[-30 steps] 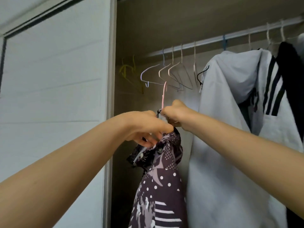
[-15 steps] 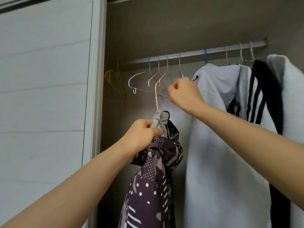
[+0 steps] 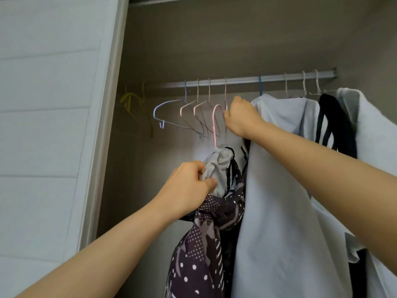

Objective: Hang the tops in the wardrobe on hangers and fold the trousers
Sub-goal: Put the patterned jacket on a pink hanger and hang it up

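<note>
Gripped with the left hand (image 3: 189, 190), fingers and thumb curled tight round a bunched grey fold at the neck of the patterned top (image 3: 199, 254). Pinched with the right hand (image 3: 240, 117), fingers curled in, at the free tip of the hook of the pink hanger (image 3: 214, 123); fingertips themselves hidden behind the knuckles. Rose straight out of the gathered neck, that pink shank, then arched over to the right into the pinch. Stood upright, hook uppermost, below the rail (image 3: 279, 78) and not yet on it.

Hung with its long axis plumb, neck up, dark purple cloth with white dots and stripes dropping past the bottom edge of the view. Lay against the left edge of a pale grey hoodie (image 3: 279, 211), itself hung from the rail on a blue hook.

Left of the pink hook, on the rail: two pale empty hangers (image 3: 194, 108), then a lavender hanger (image 3: 166, 104), all turned edge-on and slanting down to the right. Farther left, in the corner, a yellow hanger (image 3: 133, 102). Right of the hoodie, a garment with black stripes (image 3: 335, 125), and beyond it a white garment (image 3: 376, 136). At far left, a white panelled wardrobe door (image 3: 53, 125).
</note>
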Tool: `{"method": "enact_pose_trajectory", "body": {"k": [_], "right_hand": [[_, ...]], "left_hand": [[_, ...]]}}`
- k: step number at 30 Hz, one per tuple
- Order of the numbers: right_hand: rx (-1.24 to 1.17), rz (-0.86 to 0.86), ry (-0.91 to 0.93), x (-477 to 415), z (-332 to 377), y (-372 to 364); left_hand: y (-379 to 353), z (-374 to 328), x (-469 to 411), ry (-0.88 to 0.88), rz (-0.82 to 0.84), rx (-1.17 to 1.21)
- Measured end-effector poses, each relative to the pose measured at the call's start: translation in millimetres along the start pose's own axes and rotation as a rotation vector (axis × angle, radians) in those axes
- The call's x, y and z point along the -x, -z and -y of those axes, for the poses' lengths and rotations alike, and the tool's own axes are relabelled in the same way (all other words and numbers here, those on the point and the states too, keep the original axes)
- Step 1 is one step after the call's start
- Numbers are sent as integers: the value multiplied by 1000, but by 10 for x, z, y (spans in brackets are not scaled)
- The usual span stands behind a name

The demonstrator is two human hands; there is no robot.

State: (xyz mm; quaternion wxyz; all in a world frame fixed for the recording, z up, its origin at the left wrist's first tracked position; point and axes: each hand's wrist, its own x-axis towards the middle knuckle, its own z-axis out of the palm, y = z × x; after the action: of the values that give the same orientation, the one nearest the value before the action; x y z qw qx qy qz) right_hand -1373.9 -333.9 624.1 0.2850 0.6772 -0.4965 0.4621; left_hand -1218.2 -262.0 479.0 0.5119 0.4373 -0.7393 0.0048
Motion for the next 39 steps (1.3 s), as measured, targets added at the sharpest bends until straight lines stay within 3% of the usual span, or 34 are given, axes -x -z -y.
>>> {"method": "enact_pose_trajectory", "body": {"k": [6, 14, 20, 23, 27, 32, 39], "right_hand": [[42, 118, 194, -57, -260, 37], [202, 221, 212, 10, -712, 228], [674, 31, 259, 132, -1008, 345], [797, -66, 291, 184, -1150, 380], [774, -168, 279, 245, -1299, 427], [690, -177, 269, 257, -1381, 351], [507, -381, 351, 213, -1379, 165]], "left_hand": [[-171, -134, -50, -17, -3, -55], [-483, -392, -272, 31, -10, -29], [-529, -579, -782, 41, -104, -77], [-501, -653, -1048, 4, -127, -96], [-522, -758, -1413, -17, -133, -78], [-539, -872, -1869, -40, -166, -101], [-531, -988, -2335, -69, -210, -152]]}}
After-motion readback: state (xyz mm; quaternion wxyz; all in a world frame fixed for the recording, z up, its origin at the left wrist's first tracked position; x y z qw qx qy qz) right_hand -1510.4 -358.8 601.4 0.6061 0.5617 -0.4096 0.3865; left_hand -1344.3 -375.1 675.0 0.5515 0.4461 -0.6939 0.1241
